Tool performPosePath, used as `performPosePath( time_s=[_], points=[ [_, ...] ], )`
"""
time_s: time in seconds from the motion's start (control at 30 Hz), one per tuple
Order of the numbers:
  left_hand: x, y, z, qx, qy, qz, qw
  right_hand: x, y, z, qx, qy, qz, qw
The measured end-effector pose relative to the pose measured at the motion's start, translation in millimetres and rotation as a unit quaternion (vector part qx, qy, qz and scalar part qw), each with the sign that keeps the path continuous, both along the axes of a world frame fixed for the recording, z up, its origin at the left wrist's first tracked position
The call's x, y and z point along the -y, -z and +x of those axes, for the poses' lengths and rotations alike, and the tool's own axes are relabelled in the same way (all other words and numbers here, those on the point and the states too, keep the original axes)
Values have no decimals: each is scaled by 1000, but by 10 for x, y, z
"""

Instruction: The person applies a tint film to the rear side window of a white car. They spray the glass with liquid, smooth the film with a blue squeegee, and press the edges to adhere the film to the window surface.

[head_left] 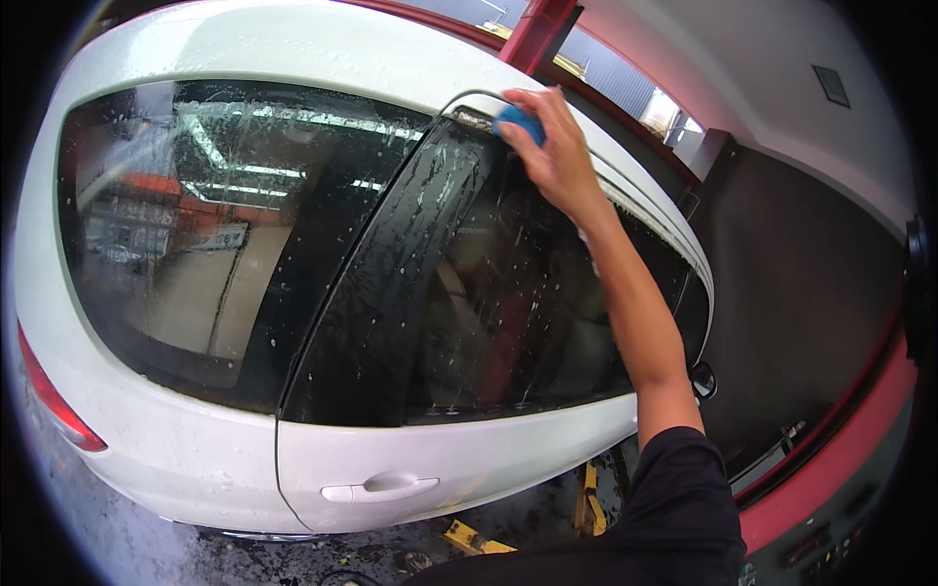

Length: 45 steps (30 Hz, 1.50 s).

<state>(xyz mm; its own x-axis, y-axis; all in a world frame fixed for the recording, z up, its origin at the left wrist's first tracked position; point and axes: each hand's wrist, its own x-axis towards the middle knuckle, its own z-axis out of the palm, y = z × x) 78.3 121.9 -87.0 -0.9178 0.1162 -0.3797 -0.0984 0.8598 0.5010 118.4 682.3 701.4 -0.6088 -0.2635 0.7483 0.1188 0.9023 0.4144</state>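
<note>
My right hand [559, 161] reaches up to the top edge of a white car's [244, 44] side window, its fingers and thumb wrapped round a blue sponge [521, 124]. The sponge touches the top of the door frame, beside the grey window trim. Below it, the dark door glass [528, 322] is wet, with drops and streaks running down. To the left, the rear side window [195, 244] also carries water drops and reflects bright lights. My left hand is out of the picture.
A white door handle [381, 486] sits low on the door. Yellow metal lift arms [479, 537] lie on the wet floor [127, 527] beneath. A side mirror [703, 380] sticks out beyond my arm. A dark wall [791, 293] stands at the right, near a red post [532, 37].
</note>
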Motion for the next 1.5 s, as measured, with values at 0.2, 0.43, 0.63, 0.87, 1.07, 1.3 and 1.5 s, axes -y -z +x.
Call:
performPosePath(
  time_s=[0.2, 0.43, 0.63, 0.87, 1.07, 1.3, 1.5],
  points=[
    [78, 633, 168, -124, 153, -10, 980, 72, 38, -269, 41, -30, 13, 999],
    [-165, 757, 119, -165, 144, -85, 972, 153, 55, -512, 21, -67, 91, 993],
    [-338, 595, -45, -87, 60, 27, 994, -39, 103, -182, -4, -23, 49, 999],
    [-280, 180, -96, -60, 33, 65, 996, -71, 191, -173, -35, -8, 41, 999],
    [-239, -189, -127, -11, 7, 83, 996, 145, 374, -93, -30, 37, -91, 995],
    [-100, 120, -170, 27, 24, 43, 998, 531, 571, -442, -96, 112, 3, 989],
    [13, -76, -148, 40, 41, 18, 998, 481, 600, -503, -121, 143, 174, 967]
  ],
)
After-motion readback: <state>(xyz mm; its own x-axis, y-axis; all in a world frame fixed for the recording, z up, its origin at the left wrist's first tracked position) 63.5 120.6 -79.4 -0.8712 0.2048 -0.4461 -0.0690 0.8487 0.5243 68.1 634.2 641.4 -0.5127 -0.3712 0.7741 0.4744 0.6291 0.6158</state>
